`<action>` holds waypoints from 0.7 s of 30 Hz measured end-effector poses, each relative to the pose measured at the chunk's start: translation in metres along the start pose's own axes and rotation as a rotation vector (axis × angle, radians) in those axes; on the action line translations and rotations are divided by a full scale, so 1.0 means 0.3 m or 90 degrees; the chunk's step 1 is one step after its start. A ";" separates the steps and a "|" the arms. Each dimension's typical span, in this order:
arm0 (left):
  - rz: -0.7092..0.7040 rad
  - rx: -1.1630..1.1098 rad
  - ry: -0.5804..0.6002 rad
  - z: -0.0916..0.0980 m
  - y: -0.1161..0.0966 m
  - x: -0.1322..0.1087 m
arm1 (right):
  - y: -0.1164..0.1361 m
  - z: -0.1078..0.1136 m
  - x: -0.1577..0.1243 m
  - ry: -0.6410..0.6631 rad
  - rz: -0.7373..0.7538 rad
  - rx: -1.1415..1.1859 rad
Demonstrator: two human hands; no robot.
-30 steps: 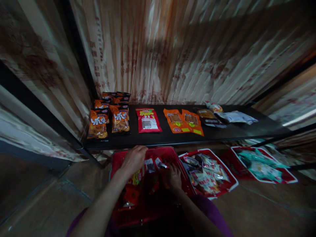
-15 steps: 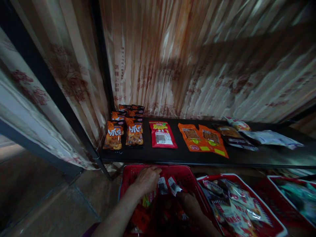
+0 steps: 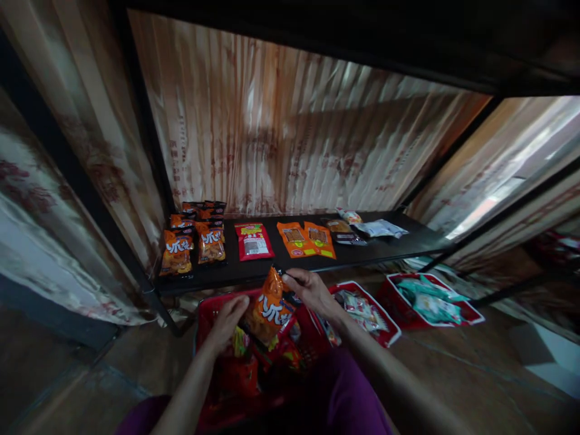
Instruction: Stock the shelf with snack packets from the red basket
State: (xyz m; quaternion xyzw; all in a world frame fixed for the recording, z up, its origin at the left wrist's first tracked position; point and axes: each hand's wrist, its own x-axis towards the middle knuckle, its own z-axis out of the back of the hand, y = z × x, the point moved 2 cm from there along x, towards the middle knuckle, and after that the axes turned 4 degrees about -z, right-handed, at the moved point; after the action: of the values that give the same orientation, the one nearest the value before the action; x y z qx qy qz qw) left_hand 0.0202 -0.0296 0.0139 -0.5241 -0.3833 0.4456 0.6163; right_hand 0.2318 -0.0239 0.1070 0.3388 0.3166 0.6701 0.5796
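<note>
An orange-and-black snack bag (image 3: pixel 268 314) with white characters hangs tilted over the red basket (image 3: pixel 211 305). My right hand (image 3: pixel 312 293) pinches it by the top corner; a dark edge shows behind it, and I cannot tell if that is a second bag. Close by the bag's left side is my left hand (image 3: pixel 230 320), its fingers apart; whether they touch the bag is unclear. Several red and orange packets (image 3: pixel 240 371) lie in the basket below. On the black shelf (image 3: pixel 231 272), matching snack bags (image 3: pixel 177 251) stand in rows at the left end.
Along the shelf lie a red packet (image 3: pixel 254 241), two orange packets (image 3: pixel 306 240), a brown packet (image 3: pixel 342 231) and a whitish packet (image 3: pixel 380 228). Two more baskets of packets (image 3: pixel 362 311) (image 3: pixel 428 299) stand to the right. A black post (image 3: pixel 140 266) rises at the left.
My right hand has come up out of the basket with the orange-and-black bag. My left hand has lifted off the basket's contents to beside it. The view has shifted rightward and back.
</note>
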 end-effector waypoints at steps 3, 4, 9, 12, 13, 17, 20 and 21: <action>0.056 -0.223 -0.035 -0.034 -0.038 -0.126 | 0.075 0.028 -0.034 0.048 -0.006 0.065; 0.073 -0.261 -0.059 -0.043 -0.047 -0.168 | 0.091 0.034 -0.048 0.067 -0.013 0.089; 0.132 -0.367 -0.115 -0.099 -0.075 -0.335 | 0.129 0.068 -0.115 0.096 -0.034 0.137; 0.117 -0.385 -0.105 -0.140 -0.093 -0.401 | 0.141 0.087 -0.140 0.130 -0.019 0.134; 0.114 -0.379 -0.115 -0.152 -0.101 -0.419 | 0.145 0.091 -0.147 0.153 -0.013 0.133; 0.114 -0.313 -0.159 -0.193 -0.146 -0.485 | 0.173 0.105 -0.169 0.212 0.047 0.100; 0.119 -0.261 -0.180 -0.214 -0.181 -0.520 | 0.198 0.118 -0.189 0.213 0.095 0.038; 0.124 -0.248 -0.184 -0.220 -0.188 -0.529 | 0.205 0.122 -0.196 0.209 0.100 0.018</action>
State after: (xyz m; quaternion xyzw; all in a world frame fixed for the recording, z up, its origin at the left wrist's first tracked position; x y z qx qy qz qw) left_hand 0.0415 -0.2038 0.0584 -0.5981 -0.4938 0.4908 0.3969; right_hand 0.2331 -0.0889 0.1729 0.2563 0.3888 0.7550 0.4616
